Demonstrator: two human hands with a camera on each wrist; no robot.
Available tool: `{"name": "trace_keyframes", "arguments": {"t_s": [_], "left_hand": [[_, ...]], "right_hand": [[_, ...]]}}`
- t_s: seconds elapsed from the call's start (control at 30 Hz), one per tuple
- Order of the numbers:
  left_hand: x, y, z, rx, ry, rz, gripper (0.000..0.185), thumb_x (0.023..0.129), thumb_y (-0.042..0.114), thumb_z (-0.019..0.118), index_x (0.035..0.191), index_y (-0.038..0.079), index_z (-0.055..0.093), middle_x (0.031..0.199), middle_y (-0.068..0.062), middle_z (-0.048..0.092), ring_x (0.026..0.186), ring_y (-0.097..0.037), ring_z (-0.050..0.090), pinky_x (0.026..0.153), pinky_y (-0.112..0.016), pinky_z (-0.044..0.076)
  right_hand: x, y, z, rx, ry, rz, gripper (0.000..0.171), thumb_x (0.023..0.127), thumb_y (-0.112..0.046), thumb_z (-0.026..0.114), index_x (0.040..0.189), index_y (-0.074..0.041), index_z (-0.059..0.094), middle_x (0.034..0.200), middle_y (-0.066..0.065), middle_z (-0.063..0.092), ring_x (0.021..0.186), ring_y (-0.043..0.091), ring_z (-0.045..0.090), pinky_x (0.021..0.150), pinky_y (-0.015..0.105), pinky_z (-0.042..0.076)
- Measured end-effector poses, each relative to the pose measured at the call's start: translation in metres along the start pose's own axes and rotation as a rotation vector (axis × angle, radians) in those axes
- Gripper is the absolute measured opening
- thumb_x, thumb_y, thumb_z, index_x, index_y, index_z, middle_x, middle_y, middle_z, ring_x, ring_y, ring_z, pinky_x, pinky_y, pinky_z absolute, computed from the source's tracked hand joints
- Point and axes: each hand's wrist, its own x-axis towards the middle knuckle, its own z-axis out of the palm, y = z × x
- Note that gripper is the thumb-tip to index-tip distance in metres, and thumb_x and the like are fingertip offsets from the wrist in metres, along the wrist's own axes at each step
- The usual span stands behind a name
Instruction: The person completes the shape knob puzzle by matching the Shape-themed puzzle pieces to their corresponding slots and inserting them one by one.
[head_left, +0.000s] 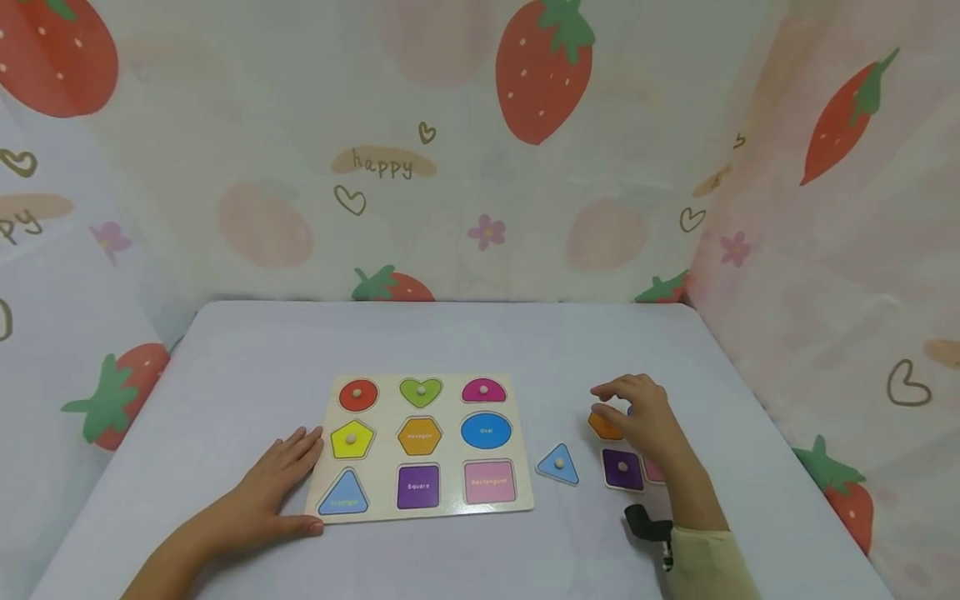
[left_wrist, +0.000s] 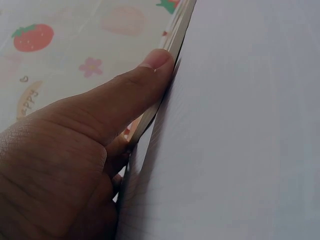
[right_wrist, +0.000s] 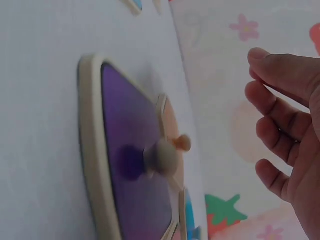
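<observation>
1. The puzzle board (head_left: 431, 500) lay mid-bench; your left hand (head_left: 281, 487) rested flat at its left edge, fingers straight.
2. Right of the board, your right hand (head_left: 637, 417) hovered loosely curled, empty, over the orange hexagon piece (head_left: 602, 427), nearer than your left.

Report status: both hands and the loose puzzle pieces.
Left hand flat, thumb against puzzle board edge. Right hand open, hovering over orange hexagon piece, gripping nothing. Purple square piece close beside; nothing blocking.
</observation>
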Motion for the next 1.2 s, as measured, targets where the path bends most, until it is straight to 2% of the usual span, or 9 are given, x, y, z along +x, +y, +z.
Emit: {"name": "trace_keyframes", "arguments": {"t_s": [0.13,0.3,0.57,0.7,0.97,1.2], "left_hand": [[0.0,0.001,0.0,-0.007,0.01,0.021,0.117,0.075,0.073,0.074,0.161,0.007,0.03,0.17,-0.008,0.024,0.157,-0.039,0.011,0.111,-0.003,-0.016],[-0.001,0.002,0.0,-0.012,-0.001,0.021,0.117,0.075,0.073,0.074,0.161,0.006,0.03,0.17,-0.011,0.024,0.156,-0.041,0.012,0.109,-0.002,-0.017],[0.0,-0.002,0.001,0.011,0.025,0.07,0.114,0.078,0.071,0.074,0.161,0.005,0.031,0.169,-0.011,0.025,0.157,-0.039,0.013,0.113,-0.004,-0.015],[-0.002,-0.003,0.0,0.023,0.035,0.088,0.113,0.079,0.069,0.074,0.16,0.002,0.032,0.169,-0.013,0.025,0.157,-0.039,0.013,0.115,-0.006,-0.014],[-0.004,-0.003,0.001,0.011,0.023,0.068,0.114,0.078,0.07,0.074,0.16,0.003,0.031,0.169,-0.013,0.024,0.157,-0.039,0.012,0.113,-0.004,-0.015],[-0.003,-0.005,0.001,0.026,0.027,0.068,0.114,0.078,0.07,0.074,0.161,0.005,0.03,0.17,-0.011,0.023,0.158,-0.036,0.01,0.114,-0.005,-0.015]], "right_hand": [[-0.005,0.01,0.0,0.003,-0.026,0.087,0.025,0.092,-0.018,0.078,0.116,-0.009,0.075,0.11,0.006,0.073,0.117,0.032,0.053,0.106,0.06,0.036],[-0.013,0.022,0.003,0.023,-0.087,0.151,0.026,0.094,-0.023,0.076,0.118,-0.011,0.075,0.108,0.004,0.072,0.115,0.03,0.054,0.102,0.058,0.043],[-0.01,0.036,0.007,-0.026,-0.122,0.071,0.024,0.091,-0.02,0.079,0.114,-0.013,0.078,0.101,-0.001,0.073,0.101,0.024,0.057,0.089,0.045,0.045],[-0.007,0.038,0.008,-0.014,-0.152,0.081,0.022,0.091,-0.019,0.079,0.113,-0.014,0.079,0.098,-0.003,0.073,0.099,0.022,0.057,0.087,0.042,0.047],[-0.009,0.039,0.007,-0.017,-0.161,0.099,0.021,0.092,-0.019,0.078,0.113,-0.015,0.079,0.102,-0.002,0.073,0.103,0.024,0.056,0.091,0.045,0.044],[-0.008,0.04,0.008,-0.072,-0.139,0.125,0.02,0.092,-0.021,0.078,0.11,-0.012,0.079,0.1,0.002,0.074,0.1,0.026,0.059,0.093,0.053,0.044]]}}
